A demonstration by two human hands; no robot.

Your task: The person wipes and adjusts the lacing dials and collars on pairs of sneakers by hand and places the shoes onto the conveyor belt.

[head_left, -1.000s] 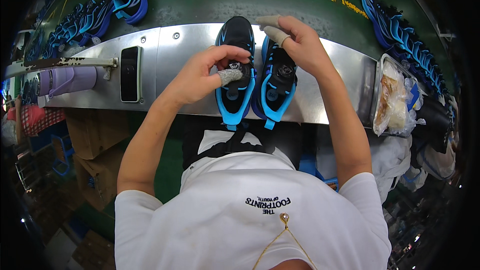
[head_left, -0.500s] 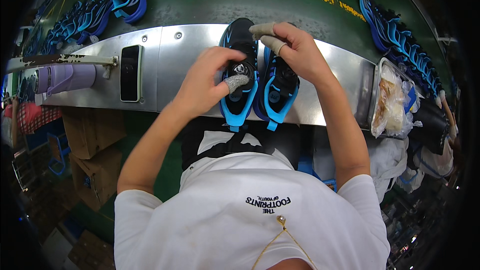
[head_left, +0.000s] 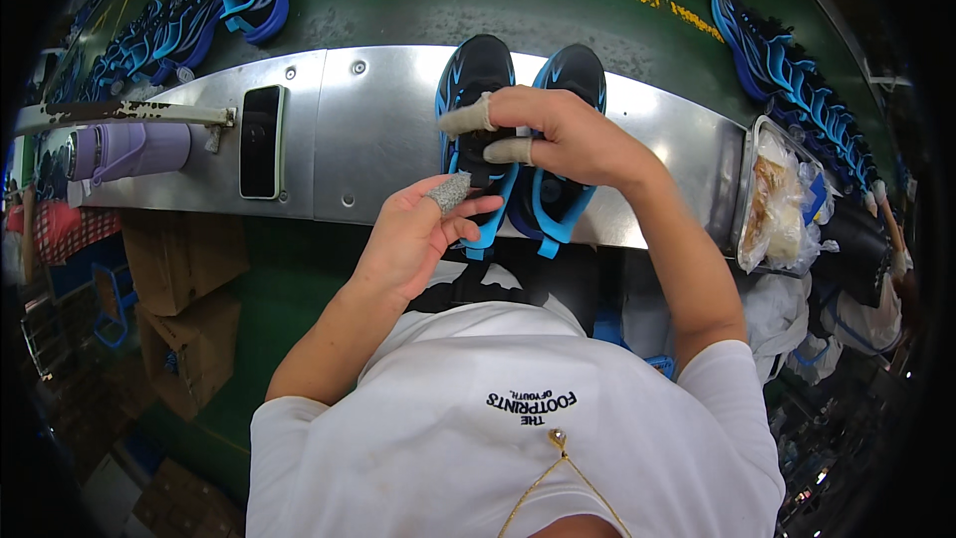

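Two black and blue sneakers stand side by side on the metal bench, toes pointing away. Over the left sneaker (head_left: 480, 65), my right hand (head_left: 573, 139) reaches across the tongue. Pale covers sit on its forefinger and thumb, which bear on the upper and hide its middle. Near that shoe's collar, my left hand (head_left: 413, 229) is half curled, grey wrap on its thumb. The thumb and forefinger stand apart with no object showing between them. Beside them, the right sneaker (head_left: 576, 70) lies partly under my right hand and wrist.
The curved metal bench (head_left: 378, 144) carries a phone (head_left: 261, 142) and a lilac bottle (head_left: 139, 152) at left. A metal tray (head_left: 749, 194) with bagged items stands at right. Rows of shoes (head_left: 261, 2) line the green surface beyond. Cardboard boxes (head_left: 189, 259) sit below left.
My right hand has moved left and nearer, from above the right sneaker onto the left one. My left hand has drawn back from the left shoe's dial toward its heel.
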